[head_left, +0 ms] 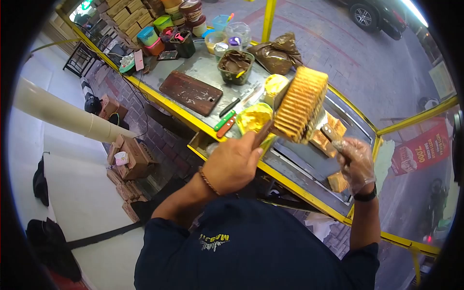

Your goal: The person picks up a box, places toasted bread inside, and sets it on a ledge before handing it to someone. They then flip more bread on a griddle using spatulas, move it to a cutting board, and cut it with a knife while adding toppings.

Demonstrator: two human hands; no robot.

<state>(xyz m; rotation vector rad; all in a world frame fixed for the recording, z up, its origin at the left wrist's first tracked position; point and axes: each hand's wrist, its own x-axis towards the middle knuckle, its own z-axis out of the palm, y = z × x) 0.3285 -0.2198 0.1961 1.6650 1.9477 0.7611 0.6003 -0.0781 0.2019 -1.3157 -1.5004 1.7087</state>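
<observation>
My bare left hand (227, 166) is closed around the brown handle (262, 135) of a tool whose blade is hidden behind the bread. In a clear plastic glove, my right hand (356, 159) grips a metal spatula with a riveted wooden handle (330, 133). Between the two tools, a thick block of toasted bread (302, 104) with ridged brown stripes is held tilted above the counter. Close to my left hand sits a tub of yellow spread (253, 117). More toasted bread pieces (337, 182) lie on the flat metal plate (309, 166) near my right hand.
A brown cutting board (191, 93), green- and red-handled knives (225, 125) and a tub of chocolate spread (236, 65) are on the counter. Beyond are a brown plastic bag (278, 53) and several containers. A yellow frame (309, 191) edges the cart; cardboard boxes (130, 157) stand left.
</observation>
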